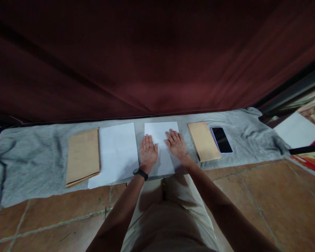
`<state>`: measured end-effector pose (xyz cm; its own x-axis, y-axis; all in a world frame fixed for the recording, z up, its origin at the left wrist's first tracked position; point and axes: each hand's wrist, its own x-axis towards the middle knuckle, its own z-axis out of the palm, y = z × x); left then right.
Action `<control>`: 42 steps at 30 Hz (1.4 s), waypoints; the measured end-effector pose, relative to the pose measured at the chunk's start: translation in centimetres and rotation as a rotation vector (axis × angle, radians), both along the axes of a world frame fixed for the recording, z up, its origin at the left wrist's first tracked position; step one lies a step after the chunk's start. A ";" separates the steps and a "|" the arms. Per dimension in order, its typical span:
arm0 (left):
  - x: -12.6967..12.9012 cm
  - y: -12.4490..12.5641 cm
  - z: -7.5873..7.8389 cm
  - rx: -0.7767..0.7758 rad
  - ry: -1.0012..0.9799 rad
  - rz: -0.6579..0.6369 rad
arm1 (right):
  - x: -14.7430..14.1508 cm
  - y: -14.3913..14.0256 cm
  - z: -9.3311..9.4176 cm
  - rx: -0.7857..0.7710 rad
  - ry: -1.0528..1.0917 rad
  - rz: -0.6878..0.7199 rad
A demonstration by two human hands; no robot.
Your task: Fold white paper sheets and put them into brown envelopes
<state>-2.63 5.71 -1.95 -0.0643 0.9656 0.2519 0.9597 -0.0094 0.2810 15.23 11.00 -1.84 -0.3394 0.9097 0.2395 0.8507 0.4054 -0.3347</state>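
Note:
A white sheet of paper [161, 164] lies in front of me on a grey cloth. My left hand [148, 150] rests flat on its left edge, fingers together and stretched out, with a dark watch on the wrist. Flat on the right part of the same sheet is my right hand [176, 144], its fingers spread. Whether the sheet is folded, I cannot tell. Left of it lies more white paper [118, 150], partly under a stack of brown envelopes [83, 155]. To the right of my right hand is another brown envelope stack [203, 141].
A phone [222, 140] with a purple edge lies beside the right envelopes. The grey cloth [39, 157] covers a long narrow surface. Behind it hangs a dark red curtain [157, 63]. Brown floor tiles [254, 196] show below. Printed sheets [299, 131] stand at the far right.

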 end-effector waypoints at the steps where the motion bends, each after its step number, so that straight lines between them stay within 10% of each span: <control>1: -0.2 -0.1 0.0 0.007 -0.007 0.008 | 0.4 0.0 -0.1 0.009 0.005 -0.008; 9: -0.2 -1.2 1.4 -0.026 -0.050 0.034 | 2.8 -1.5 1.1 0.005 0.078 -0.122; 20: 2.8 -7.6 1.6 -0.104 0.095 -0.199 | -1.3 -10.6 0.3 -0.029 -0.021 0.005; 42: 0.1 -13.5 2.1 -0.054 0.155 -0.249 | 7.5 -13.7 0.5 0.032 -0.077 0.004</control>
<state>-2.56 -7.80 0.15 0.2114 0.9591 0.1883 0.9612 -0.2390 0.1380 22.75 -2.70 -1.34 -0.3619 0.9003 0.2419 0.8715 0.4188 -0.2550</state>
